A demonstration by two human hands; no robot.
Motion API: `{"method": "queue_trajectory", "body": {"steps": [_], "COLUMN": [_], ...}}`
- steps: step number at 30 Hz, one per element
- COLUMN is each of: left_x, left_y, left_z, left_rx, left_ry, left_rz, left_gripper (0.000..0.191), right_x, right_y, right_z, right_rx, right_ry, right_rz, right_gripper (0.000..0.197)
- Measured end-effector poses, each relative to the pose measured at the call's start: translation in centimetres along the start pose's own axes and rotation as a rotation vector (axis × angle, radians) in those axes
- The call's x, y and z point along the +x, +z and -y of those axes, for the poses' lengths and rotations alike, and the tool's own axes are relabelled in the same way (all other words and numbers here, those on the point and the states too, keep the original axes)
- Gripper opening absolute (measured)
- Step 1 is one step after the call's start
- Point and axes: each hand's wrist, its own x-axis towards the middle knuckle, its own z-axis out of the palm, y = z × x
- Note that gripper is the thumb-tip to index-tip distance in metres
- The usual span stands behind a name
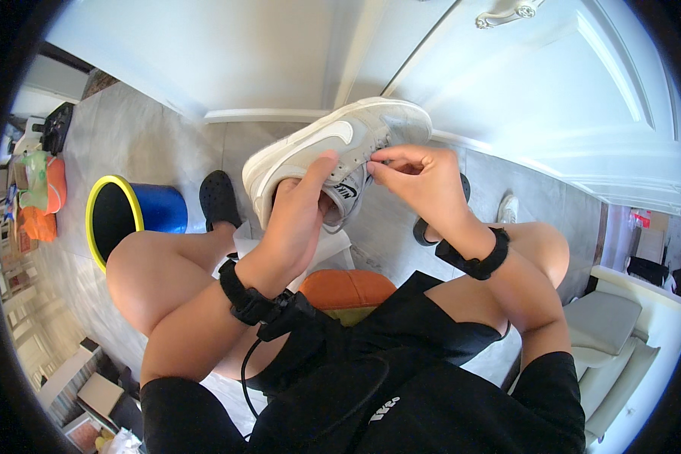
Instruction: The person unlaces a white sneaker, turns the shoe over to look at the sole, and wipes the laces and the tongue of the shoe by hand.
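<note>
A pale grey and white Nike sneaker point(312, 147) is held up before me, its toe towards the upper right. My left hand point(301, 218) grips it at the ankle opening, fingers inside the shoe and thumb on the outer side. The thumb and forefinger of my right hand point(425, 176) are pinched together at the lacing beside the tongue point(349, 190). They appear to hold the shoelace, though its end is mostly hidden by the fingertips. A black strap circles each wrist.
A blue bin point(162, 207) with a yellow rim stands left of my knee. Another white shoe point(508, 209) is on the floor at right. White cabinet doors point(488, 85) rise ahead. An orange cushioned seat point(349, 288) shows between my thighs, with white translucent material point(332, 252) before it.
</note>
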Motion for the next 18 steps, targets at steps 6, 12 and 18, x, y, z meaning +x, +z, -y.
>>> {"method": "queue_trajectory", "body": {"steps": [6,12,18], "left_x": [0.1,1.0,1.9], "left_y": [-0.4,-1.2,-1.7], "left_z": [0.2,0.8,1.1], "left_rx": [0.062,-0.036,-0.09], "left_ry": [-0.016,-0.122,-0.101], "left_rz": [-0.052,-0.063,-0.048], "left_gripper": [0.036,0.036,0.035], "right_x": [0.4,0.7,0.8], "right_y": [0.7,1.3,0.6], "right_z": [-0.8,-2.8,-1.7], "right_rx": [-0.169,0.105,0.103], "right_ry": [-0.145,0.144,0.144], "right_rz": [0.011,0.127,0.223], "right_gripper": [0.013,0.01,0.009]}}
